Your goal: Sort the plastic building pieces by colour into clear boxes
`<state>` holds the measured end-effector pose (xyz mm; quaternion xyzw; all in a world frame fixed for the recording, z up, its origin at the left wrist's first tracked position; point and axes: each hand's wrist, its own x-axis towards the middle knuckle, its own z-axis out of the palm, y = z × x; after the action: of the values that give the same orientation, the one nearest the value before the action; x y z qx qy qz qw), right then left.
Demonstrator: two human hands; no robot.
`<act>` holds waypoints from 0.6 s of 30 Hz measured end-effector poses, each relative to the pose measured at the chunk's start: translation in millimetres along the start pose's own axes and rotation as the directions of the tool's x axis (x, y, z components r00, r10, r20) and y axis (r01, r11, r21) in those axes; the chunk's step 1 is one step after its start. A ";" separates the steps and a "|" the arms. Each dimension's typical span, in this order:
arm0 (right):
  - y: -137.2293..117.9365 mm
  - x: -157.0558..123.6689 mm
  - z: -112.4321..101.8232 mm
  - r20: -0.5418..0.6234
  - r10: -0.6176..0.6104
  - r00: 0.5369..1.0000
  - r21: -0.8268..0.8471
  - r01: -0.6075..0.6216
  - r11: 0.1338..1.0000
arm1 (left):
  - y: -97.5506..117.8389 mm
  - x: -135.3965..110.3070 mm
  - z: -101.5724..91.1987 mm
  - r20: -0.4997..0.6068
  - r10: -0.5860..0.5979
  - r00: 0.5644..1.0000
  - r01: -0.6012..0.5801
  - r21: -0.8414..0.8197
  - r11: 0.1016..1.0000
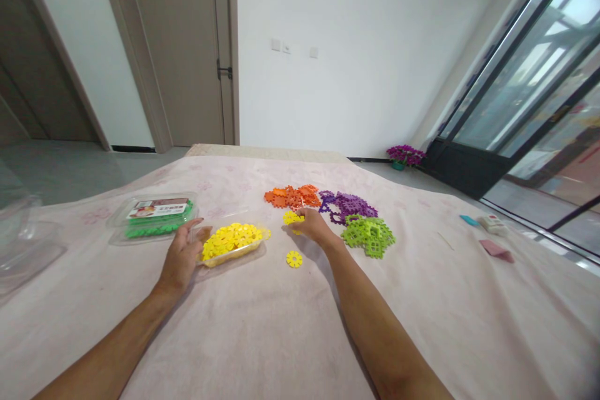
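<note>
A white-walled room with a beige door (173,44) backs a counter (234,337) spread with pale pink floral cloth, seen through my head camera. Going left to right, a clear plastic container (28,250) sits at the edge. Next, a labelled tub (117,215) of green pieces (150,231) looks closed, so I judge that colour untouched. My left hand (180,256) is closed on the left end of an open clear tub (237,256) heaped with yellow snowflake discs (234,239). Most of the yellow is inside, so I'd call this colour barely begun. The discs are flat, bright and round, with notched, petal-like edges. To the right, one loose disc (294,259) lies alone; beyond it, an orange pile (281,197) is out on the cloth. My right hand (314,225), well apart from the left, has its fingers closed on a few yellow discs just in front of the orange. Then come purple (354,205) and lime-green (370,237) piles of lattice pieces, both apparently already laid out.
</note>
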<state>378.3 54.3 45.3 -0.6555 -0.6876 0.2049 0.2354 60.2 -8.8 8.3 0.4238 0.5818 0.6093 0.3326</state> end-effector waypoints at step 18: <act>-44.2 -17.3 20.0 -0.078 -0.156 0.985 0.036 0.159 0.987 | 1.5 -1.7 0.1 0.030 0.048 0.998 -0.050 0.056 0.997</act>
<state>331.4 35.0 54.3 -0.6012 -0.7236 0.1755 0.2902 61.1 -10.4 9.5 0.4561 0.5834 0.5943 0.3137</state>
